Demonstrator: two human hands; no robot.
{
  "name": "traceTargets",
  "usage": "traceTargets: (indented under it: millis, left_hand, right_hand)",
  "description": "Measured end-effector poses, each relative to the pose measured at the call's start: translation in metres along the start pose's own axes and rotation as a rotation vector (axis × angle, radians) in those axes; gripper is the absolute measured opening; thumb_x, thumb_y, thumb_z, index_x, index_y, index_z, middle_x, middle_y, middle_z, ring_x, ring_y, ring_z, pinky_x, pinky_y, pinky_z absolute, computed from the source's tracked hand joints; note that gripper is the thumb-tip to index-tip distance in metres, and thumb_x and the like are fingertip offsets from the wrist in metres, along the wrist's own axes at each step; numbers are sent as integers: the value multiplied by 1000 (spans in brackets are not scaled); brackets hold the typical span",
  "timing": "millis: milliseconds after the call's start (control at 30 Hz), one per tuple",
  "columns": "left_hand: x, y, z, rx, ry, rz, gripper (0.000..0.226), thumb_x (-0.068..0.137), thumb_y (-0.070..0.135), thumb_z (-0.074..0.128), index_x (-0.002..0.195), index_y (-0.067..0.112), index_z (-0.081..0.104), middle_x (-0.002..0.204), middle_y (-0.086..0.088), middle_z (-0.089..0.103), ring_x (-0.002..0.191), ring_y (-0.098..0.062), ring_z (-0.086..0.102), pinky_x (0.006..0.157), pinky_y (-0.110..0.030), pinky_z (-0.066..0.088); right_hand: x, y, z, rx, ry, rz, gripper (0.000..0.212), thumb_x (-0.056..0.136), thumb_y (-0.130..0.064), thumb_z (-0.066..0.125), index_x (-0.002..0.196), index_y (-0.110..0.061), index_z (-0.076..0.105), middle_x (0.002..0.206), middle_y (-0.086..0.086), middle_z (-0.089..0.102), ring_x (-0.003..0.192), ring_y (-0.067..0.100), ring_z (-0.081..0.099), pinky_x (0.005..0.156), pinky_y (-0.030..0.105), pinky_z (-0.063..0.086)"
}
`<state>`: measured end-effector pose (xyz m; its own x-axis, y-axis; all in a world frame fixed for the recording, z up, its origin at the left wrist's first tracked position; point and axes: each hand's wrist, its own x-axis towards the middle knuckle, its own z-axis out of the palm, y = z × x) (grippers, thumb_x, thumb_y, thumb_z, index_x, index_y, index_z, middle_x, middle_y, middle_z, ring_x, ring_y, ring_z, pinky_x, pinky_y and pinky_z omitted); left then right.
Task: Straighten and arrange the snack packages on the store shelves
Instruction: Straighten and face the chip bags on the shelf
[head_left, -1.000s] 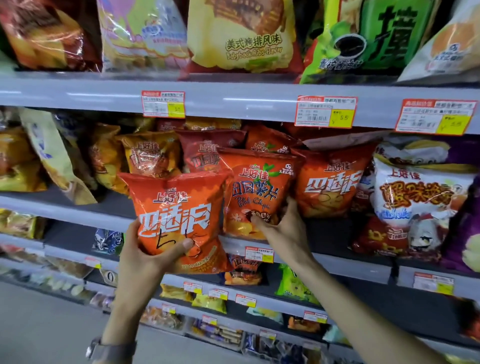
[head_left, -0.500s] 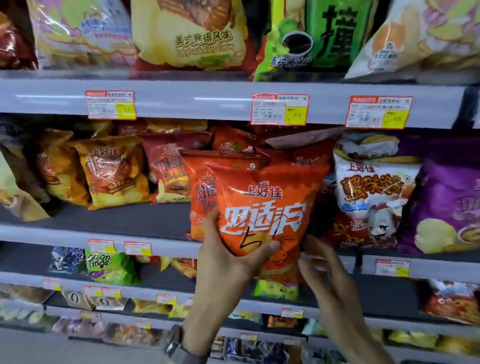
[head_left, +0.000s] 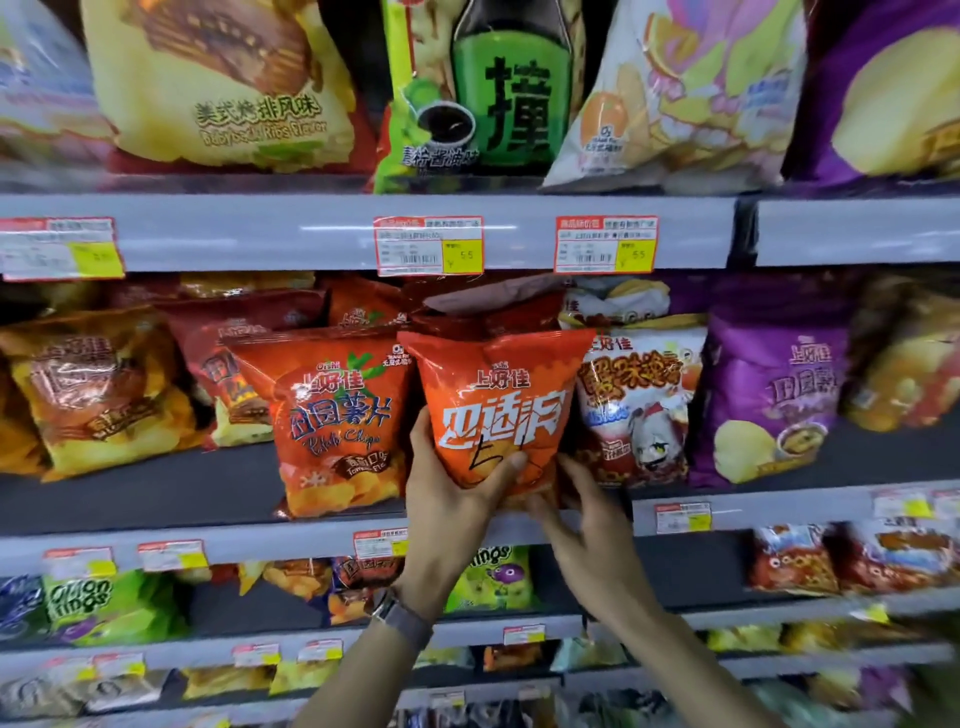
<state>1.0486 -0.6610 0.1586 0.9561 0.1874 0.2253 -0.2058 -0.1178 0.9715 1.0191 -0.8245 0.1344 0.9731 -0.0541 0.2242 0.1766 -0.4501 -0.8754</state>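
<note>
An orange snack bag (head_left: 498, 400) with white lettering and a black pen mark stands upright at the front of the middle shelf (head_left: 208, 540). My left hand (head_left: 447, 499) grips its lower left side, thumb across the front. My right hand (head_left: 582, 519) holds its lower right corner from below, fingers partly hidden behind the bag. To its left stands an orange potato chip bag (head_left: 337, 421). On its right is a white and red bag (head_left: 634, 405).
Purple bags (head_left: 774, 395) and yellow-brown bags (head_left: 98, 389) fill the rest of the middle shelf. Large bags sit on the top shelf (head_left: 519, 234) with red price tags (head_left: 428, 244). Lower shelves hold green onion-ring bags (head_left: 104, 603) and other small packs.
The orange bag went from the left, in front of the shelf, to the right and into the row beside the potato chip bag. My right hand left the chip bag and took the orange bag's corner.
</note>
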Motion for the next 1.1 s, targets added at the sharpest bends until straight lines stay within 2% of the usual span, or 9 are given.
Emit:
traceTargets:
  millis: [133, 433, 567, 667, 767, 833, 900, 967, 1100]
  left_hand:
    - [0, -4, -8, 4, -30, -16, 92, 73, 40, 92, 149, 30, 40, 132, 15, 67, 113, 7, 67, 96, -19, 57]
    - [-3, -9, -14, 32, -97, -67, 81, 78, 44, 91, 145, 27, 48, 131, 14, 70, 118, -3, 69, 100, -35, 60]
    - [-10, -8, -17, 113, -94, -60, 73, 85, 45, 86, 146, 28, 49, 134, 13, 69, 119, -3, 68, 102, -34, 59]
    - [-23, -6, -25, 243, -85, -63, 76, 88, 56, 79, 152, 32, 45, 143, 13, 64, 127, -6, 63, 107, -41, 55]
    - [-39, -1, -37, 415, -68, -50, 79, 93, 48, 76, 160, 27, 39, 154, 8, 55, 138, -13, 54, 111, -40, 49]
    - [-49, 4, -43, 495, -66, -45, 70, 96, 36, 75, 158, 22, 45, 152, 6, 55, 130, -4, 57, 103, -28, 48]
    - [-56, 10, -49, 566, -59, -56, 56, 97, 29, 73, 149, 20, 56, 138, 4, 63, 97, 13, 63, 80, -18, 45]
    - [-61, 16, -56, 660, -57, -78, 45, 98, 33, 71, 141, 24, 63, 129, 5, 68, 85, 2, 65, 71, -25, 43]
    - [-72, 29, -74, 849, -91, -147, 43, 97, 44, 67, 139, 32, 64, 129, 6, 71, 114, -23, 68, 86, -38, 55]
  right_hand:
    - [6, 2, 5, -48, 7, -8, 52, 101, -43, 61, 149, -36, 42, 130, -34, 50, 111, -33, 42, 87, -6, 33]
    - [0, 3, 4, -120, -19, -31, 57, 101, -50, 56, 153, -29, 44, 135, -19, 58, 111, -28, 46, 89, -4, 34]
    - [-5, 2, -1, -135, -46, -10, 59, 101, -56, 52, 154, -33, 40, 142, -17, 54, 123, -4, 50, 99, 14, 39]
    - [-16, 2, -9, -158, -49, 1, 57, 103, -46, 56, 155, -29, 41, 144, -16, 52, 128, -1, 47, 107, 25, 41]
    - [-29, 1, -17, -212, -44, -9, 57, 100, -51, 53, 152, -29, 45, 141, -17, 52, 130, -1, 46, 107, 21, 39]
    - [-37, 1, -20, -260, -78, -21, 51, 100, -53, 51, 145, -31, 50, 135, -16, 56, 125, -1, 49, 100, 13, 37]
    - [-43, -2, -19, -314, -161, -39, 43, 102, -52, 51, 141, -33, 52, 132, -14, 58, 121, 1, 54, 97, 15, 43]
    - [-46, -11, -16, -372, -242, -81, 42, 104, -52, 49, 141, -33, 53, 135, -14, 56, 124, 4, 53, 101, 22, 45]
    - [-44, -40, 2, -450, -405, -170, 48, 104, -55, 44, 147, -34, 44, 146, -16, 48, 132, 5, 46, 103, 24, 41]
